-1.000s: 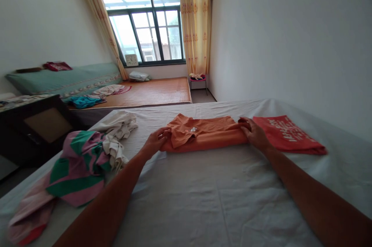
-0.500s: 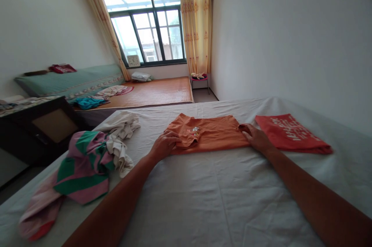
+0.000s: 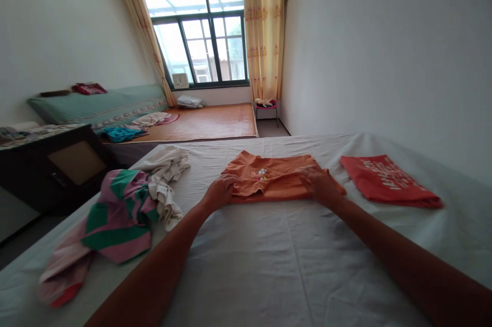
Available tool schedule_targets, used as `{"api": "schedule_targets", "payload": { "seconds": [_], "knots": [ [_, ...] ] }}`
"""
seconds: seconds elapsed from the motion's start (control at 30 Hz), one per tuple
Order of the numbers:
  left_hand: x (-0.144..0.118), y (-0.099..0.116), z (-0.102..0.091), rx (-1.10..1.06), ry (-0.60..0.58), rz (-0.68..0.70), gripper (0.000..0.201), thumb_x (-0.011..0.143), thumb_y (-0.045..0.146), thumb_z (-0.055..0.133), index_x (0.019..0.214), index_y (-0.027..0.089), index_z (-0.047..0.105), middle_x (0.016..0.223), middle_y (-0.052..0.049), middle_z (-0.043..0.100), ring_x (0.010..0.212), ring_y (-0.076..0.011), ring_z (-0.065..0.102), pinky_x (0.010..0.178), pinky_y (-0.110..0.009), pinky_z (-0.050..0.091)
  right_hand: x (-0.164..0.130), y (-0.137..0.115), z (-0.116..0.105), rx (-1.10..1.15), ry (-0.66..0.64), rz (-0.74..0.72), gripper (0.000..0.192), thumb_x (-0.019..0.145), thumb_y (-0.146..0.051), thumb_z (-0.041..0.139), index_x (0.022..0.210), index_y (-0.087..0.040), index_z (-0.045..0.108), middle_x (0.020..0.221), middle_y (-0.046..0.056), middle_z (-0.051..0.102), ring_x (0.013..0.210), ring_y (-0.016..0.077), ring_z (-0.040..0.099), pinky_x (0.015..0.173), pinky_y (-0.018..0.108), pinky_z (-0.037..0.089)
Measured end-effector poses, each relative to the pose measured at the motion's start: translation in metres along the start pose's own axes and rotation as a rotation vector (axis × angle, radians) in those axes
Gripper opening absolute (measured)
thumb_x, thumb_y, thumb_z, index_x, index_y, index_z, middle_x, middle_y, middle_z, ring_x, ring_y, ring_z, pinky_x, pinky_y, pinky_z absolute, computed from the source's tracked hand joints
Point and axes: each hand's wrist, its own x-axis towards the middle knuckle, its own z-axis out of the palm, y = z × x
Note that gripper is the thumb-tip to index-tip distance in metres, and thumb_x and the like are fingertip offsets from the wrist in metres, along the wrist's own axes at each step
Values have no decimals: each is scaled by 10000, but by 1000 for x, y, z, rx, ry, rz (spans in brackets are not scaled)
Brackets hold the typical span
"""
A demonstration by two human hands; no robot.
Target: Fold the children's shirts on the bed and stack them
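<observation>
Pressing flat, both hands (image 3: 219, 193) (image 3: 323, 187) hold the orange garment's (image 3: 274, 178) side edges.

Orange garment (image 3: 274, 176); red folded shirt (image 3: 386, 182); pink-green striped cloth (image 3: 119, 214); white sheet (image 3: 277, 260)

Folded red shirt (image 3: 388, 181) lies on the white bedsheet (image 3: 269, 265); striped green-pink garment (image 3: 119, 214) touches crumpled cream cloth (image 3: 165, 173); clock (image 3: 180, 80) by window

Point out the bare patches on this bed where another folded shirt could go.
Bare sheet lies in front of the orange shirt, between the two forearms. A narrower strip lies between the orange shirt and the folded red shirt. The left side is crowded: the striped garment and white cloth pile there. Left hand and right hand rest on the orange shirt.
</observation>
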Motion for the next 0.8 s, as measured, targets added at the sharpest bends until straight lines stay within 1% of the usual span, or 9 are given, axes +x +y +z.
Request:
{"api": "schedule_targets", "payload": {
  "seconds": [0.1,0.17,0.23,0.3,0.43,0.53,0.63,0.73,0.8],
  "knots": [
    [-3,5,11,35,-56,34,310,861,162,432,1041,205,680,1129,-63,655,1080,-196,567,970,-341,433,13,-49,16,120,-143,-192,341,915,-205,390,1165,-243,620,1139,60,661,1085,223,532,953,387,410],
    [-5,6,17,48,-61,49,317,895,210,415,1116,205,642,1176,-71,630,1115,-202,544,996,-354,416,21,-73,28,156,-198,-273,335,936,-272,393,1202,-269,597,1197,40,641,1132,222,509,967,399,396],
    [-8,5,20,64,-57,54,330,915,257,406,1172,204,606,1206,-76,610,1147,-206,521,1029,-369,391,29,-84,40,147,-244,-289,350,939,-373,400,1233,-298,574,1251,22,612,1184,237,481,973,430,385],
    [-10,2,20,77,-55,42,348,919,292,407,1208,204,580,1240,-78,588,1183,-213,496,1056,-386,366,36,-84,50,126,-282,-253,377,934,-433,390,1245,-314,566,1282,11,591,1211,254,463,976,462,377],
    [-11,-9,17,35,-61,-21,388,893,221,396,1248,189,550,1290,-82,559,1222,-209,474,1076,-391,349,44,-65,61,244,-310,-224,369,936,-393,381,1232,-298,580,1281,10,593,1209,236,478,1012,457,363],
    [-8,-19,12,-39,-49,-65,444,803,96,399,1193,177,594,1241,-78,596,1171,-188,525,1048,-360,384,42,-42,61,389,-231,-182,385,924,-292,385,1261,-214,554,1285,67,585,1174,204,521,1011,400,393],
    [-7,-25,9,-73,-47,-58,417,767,81,421,1089,189,662,1212,-70,615,1126,-183,556,1019,-345,412,37,-17,57,335,-180,-128,361,891,-264,434,1205,-184,594,1212,95,627,1125,219,554,994,407,413],
    [-8,-30,10,-27,-62,-58,353,800,135,444,1046,201,690,1215,-73,611,1115,-193,562,1012,-352,418,33,11,54,245,-186,-102,336,885,-264,444,1171,-227,616,1181,71,646,1113,220,562,994,424,413],
    [-9,-33,13,9,-65,-57,344,825,159,435,1045,214,693,1217,-67,608,1119,-197,558,1016,-356,413,31,32,51,158,-165,-30,341,891,-241,420,1175,-258,607,1218,50,628,1148,215,544,1014,437,394]
  ]
}}
